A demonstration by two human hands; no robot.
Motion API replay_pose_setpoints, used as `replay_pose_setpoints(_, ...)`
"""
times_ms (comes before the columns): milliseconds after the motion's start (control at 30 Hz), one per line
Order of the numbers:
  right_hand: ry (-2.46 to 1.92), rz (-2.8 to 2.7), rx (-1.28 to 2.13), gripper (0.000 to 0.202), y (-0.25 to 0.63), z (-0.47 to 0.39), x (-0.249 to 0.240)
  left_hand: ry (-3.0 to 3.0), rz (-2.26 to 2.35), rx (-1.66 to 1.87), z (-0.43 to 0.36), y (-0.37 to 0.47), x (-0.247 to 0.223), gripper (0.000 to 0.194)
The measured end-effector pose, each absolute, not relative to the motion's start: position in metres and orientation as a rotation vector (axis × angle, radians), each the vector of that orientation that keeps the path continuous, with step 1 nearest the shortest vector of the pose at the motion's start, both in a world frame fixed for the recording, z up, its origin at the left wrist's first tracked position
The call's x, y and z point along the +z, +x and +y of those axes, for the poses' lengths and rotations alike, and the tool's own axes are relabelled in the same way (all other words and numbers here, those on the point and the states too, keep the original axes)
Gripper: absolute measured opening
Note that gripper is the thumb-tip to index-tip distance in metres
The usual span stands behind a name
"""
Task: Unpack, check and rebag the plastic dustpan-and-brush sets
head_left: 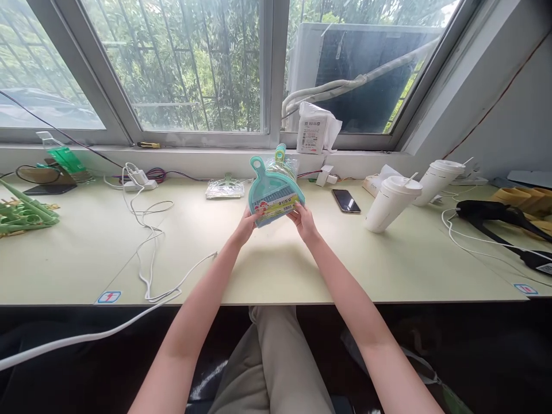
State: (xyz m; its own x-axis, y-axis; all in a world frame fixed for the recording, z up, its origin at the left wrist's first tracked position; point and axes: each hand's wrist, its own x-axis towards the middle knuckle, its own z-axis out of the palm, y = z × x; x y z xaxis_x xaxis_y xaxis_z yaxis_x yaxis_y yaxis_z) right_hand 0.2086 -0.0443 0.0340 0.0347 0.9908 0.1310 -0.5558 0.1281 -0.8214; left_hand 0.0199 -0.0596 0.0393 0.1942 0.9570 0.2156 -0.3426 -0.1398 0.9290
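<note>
A teal dustpan with a small brush and a printed label, the dustpan set [274, 194], is held up over the table, its handle pointing away to the upper left. My left hand [247, 224] grips its lower left edge, fingers closed on it. At its lower right side my right hand [302, 221] holds the edge, thumb on the label. Behind it, more green and yellow handles [280, 154] in clear wrap stand by the windowsill. A flat wrapped pack [225, 188] with a green piece lies to the left on the table.
The pale table [276, 276] carries a phone [345, 201], a white cup [390, 206], another cup [439, 183] and a black strap [495, 221] at right. White cables [150, 247], a power strip [140, 185], a green bottle [64, 156] and green strips [26, 213] lie left. Tissues [313, 132] stand on the sill.
</note>
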Motion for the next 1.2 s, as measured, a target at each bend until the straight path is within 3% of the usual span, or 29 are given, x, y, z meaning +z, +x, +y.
replay_pose_setpoints(333,-0.68,-0.853,1.277,0.04,0.201,-0.044,0.025,1.263,0.72,1.232,-0.059,0.013,0.037,0.059)
replay_pose_setpoints(600,-0.675,-0.977,1.297,0.042,0.212,-0.034,0.024,1.229,0.705,1.254,-0.055,0.021,0.032,0.067)
replay_pose_setpoints(833,-0.693,-0.994,1.232,0.063,0.19,-0.048,0.02,1.273,0.688,1.216,-0.053,0.017,0.031,0.067)
replay_pose_setpoints(1200,-0.721,-0.991,1.344,0.062,0.205,-0.041,0.027,1.329,0.669,1.101,-0.063,0.017,0.04,0.067)
